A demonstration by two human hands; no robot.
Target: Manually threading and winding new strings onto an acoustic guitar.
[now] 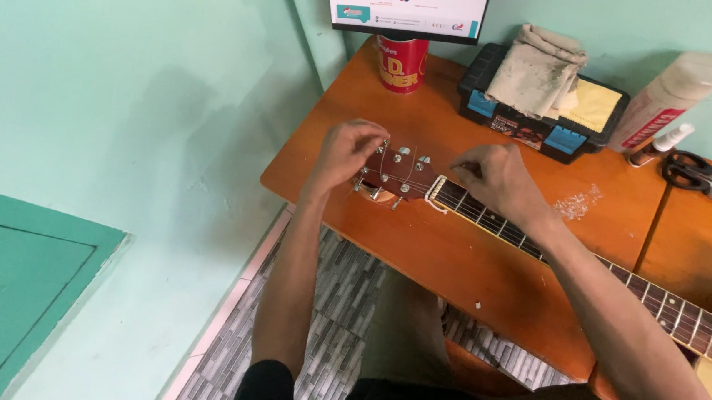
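Guitar (pixel 536 246) is laid across the orange counter (pixel 452 265), neck running right-to-left, headstock (pixel 395 176) at the left end, pinched there by left hand (pixel 344 151); right hand (pixel 498 178) is closed on strings by the nut.

Both forearms bare; black short sleeve (pixel 264 386) at left upper arm; black shirt, pale print on chest.

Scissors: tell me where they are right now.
In the head view, the scissors lie at the table's far right edge, beside the white tube, right of the black case.
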